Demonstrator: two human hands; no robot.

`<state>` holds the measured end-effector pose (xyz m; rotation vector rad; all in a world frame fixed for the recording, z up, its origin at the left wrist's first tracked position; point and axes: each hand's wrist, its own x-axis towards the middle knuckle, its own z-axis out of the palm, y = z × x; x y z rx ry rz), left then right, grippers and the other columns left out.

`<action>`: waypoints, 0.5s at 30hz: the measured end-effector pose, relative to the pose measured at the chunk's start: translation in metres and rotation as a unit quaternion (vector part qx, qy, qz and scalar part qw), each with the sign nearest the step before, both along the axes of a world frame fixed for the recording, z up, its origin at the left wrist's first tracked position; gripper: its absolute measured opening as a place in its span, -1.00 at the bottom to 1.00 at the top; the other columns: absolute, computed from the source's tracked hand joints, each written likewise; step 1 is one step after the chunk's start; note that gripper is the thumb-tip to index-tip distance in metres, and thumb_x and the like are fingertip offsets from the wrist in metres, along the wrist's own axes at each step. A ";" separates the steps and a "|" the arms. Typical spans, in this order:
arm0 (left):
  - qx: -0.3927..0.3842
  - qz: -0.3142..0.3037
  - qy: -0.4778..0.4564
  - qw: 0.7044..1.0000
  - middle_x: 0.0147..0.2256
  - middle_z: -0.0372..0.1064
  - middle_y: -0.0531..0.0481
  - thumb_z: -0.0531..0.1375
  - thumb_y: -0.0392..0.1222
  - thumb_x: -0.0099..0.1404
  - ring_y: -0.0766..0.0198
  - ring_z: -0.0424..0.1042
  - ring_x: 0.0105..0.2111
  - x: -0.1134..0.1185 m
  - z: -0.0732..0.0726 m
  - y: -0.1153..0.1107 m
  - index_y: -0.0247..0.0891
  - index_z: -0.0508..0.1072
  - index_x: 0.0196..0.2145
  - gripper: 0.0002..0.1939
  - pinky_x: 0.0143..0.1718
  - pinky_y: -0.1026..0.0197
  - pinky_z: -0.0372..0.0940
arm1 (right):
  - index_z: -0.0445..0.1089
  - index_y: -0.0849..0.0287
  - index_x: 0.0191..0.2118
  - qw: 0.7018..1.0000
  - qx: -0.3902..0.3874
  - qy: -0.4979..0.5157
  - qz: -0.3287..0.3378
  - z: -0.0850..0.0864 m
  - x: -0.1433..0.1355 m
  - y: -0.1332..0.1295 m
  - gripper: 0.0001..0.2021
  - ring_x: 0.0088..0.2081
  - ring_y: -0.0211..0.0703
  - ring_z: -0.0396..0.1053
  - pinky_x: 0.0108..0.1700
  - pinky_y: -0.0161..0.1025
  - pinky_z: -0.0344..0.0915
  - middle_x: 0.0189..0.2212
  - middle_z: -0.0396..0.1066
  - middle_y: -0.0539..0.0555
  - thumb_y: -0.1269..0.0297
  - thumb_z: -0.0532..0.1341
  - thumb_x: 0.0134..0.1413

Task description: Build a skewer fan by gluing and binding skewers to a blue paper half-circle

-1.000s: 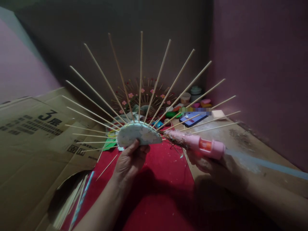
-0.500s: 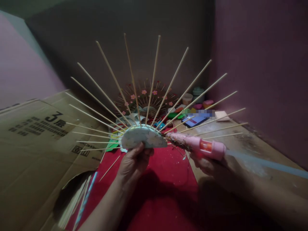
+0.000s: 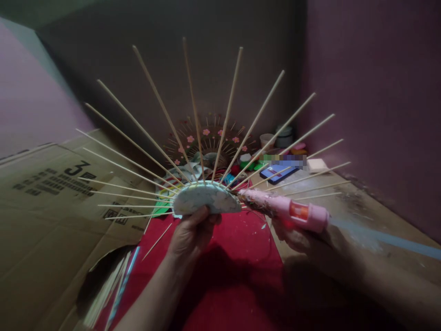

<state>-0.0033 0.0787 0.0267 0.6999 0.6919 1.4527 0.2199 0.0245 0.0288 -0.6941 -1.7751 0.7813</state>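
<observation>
My left hand [image 3: 195, 232] grips the lower edge of a pale half-round piece [image 3: 206, 197] with a faint floral pattern, thumb on the near face. Thin wooden sticks [image 3: 227, 110] fan out from its curved rim, upward and to both sides. My right hand [image 3: 299, 239] is wrapped round a pink hot glue gun [image 3: 285, 207] with an orange window. A long translucent glue stick [image 3: 386, 236] runs out of its back. The gun's nozzle, darkened and crusted, points left at the right end of the half-round piece; whether it touches cannot be made out.
A red mat [image 3: 241, 257] covers the table's middle. On the left stands a large cardboard box [image 3: 51, 220], with loose sticks [image 3: 108, 285] beside it. Behind are a phone [image 3: 280, 171], a cup [image 3: 268, 141], and a fan-shaped piece with pink flowers [image 3: 206, 132].
The half-round piece has tilted, so the stick tips have shifted and spread wider at the top and left. The glue gun has moved slightly right and down.
</observation>
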 end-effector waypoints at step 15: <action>0.012 0.020 0.015 1.000 -0.50 0.42 0.03 0.37 -0.45 -0.22 0.37 0.31 -0.58 0.002 0.001 -0.002 -0.31 0.43 -0.47 -0.70 -0.60 0.33 0.26 | 0.40 0.05 0.00 0.999 0.000 -0.005 -0.035 -0.009 0.001 0.000 -0.70 -0.64 -0.25 0.28 -0.36 -0.22 0.44 -0.65 0.34 -0.03 0.18 0.08 0.20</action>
